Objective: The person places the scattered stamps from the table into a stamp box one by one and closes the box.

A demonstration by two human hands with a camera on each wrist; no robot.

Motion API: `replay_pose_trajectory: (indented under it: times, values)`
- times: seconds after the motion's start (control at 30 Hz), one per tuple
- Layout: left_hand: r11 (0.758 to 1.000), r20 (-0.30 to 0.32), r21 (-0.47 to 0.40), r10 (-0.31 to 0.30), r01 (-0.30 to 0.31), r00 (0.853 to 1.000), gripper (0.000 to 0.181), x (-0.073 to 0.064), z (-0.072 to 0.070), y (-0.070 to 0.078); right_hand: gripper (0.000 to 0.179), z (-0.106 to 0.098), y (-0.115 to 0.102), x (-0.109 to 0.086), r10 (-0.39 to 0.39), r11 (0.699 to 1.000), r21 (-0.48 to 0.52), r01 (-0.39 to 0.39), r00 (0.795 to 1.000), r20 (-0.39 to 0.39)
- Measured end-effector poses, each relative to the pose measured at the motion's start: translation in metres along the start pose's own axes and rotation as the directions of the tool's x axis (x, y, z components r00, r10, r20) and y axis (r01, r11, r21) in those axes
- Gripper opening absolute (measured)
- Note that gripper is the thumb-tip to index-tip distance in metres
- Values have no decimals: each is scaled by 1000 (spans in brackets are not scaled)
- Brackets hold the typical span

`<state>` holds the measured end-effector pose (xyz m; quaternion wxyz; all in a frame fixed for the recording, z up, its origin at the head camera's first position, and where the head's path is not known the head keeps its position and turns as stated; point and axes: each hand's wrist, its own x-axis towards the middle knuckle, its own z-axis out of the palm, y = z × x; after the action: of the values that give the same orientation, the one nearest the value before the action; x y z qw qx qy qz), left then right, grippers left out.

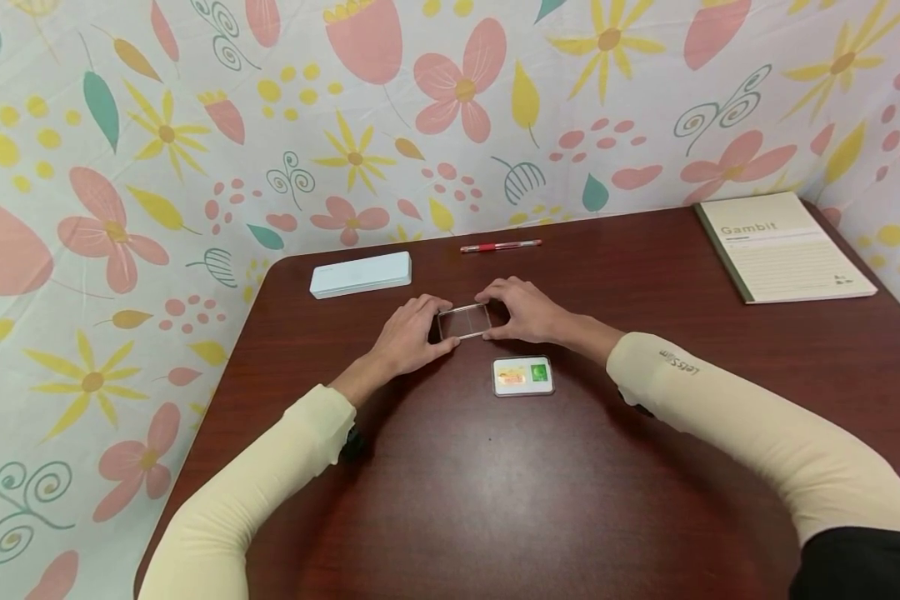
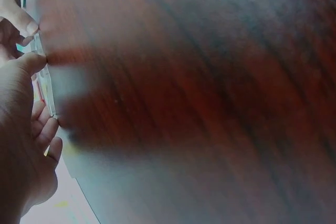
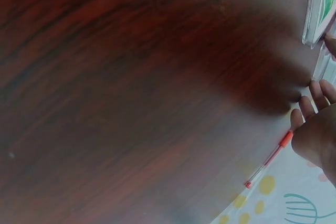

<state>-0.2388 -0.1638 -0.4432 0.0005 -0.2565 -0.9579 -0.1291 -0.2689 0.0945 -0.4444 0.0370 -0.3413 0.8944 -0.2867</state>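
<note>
Clear plastic piece (image 1: 464, 321), inward from surface's far edge (image 1: 615, 229); left hand (image 1: 412, 335) and right hand (image 1: 531, 312) pinch its opposite ends. Probably best: light, even grip, ends level. White-faced case (image 1: 522, 376) farther from far edge; pen (image 1: 501, 246) beside it.

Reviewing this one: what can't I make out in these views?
Small print on the white card: too small in the head view.
Face of the clear plastic piece: nearly edge-on in the left wrist view, partly behind the left hand.
Rest of the right hand: cut off by the right wrist view's right edge.
Marking on the pale blue box: too faint and small, head view.
Near edge of the table: beyond the head view's bottom.
</note>
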Motion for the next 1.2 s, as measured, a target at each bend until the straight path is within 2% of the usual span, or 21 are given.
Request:
replay_pose_trajectory:
  times: [0.4,1.2]
  values:
    - [1000,24,-12,2,-1,1000,62,-2,-1,-1,62,0,-1,2,-10,1000,19,10,1000,19]
    - [999,-13,-9,33,-33,999,61,-4,1,0,53,2,-3,4,37,998,41,-39,998,51]
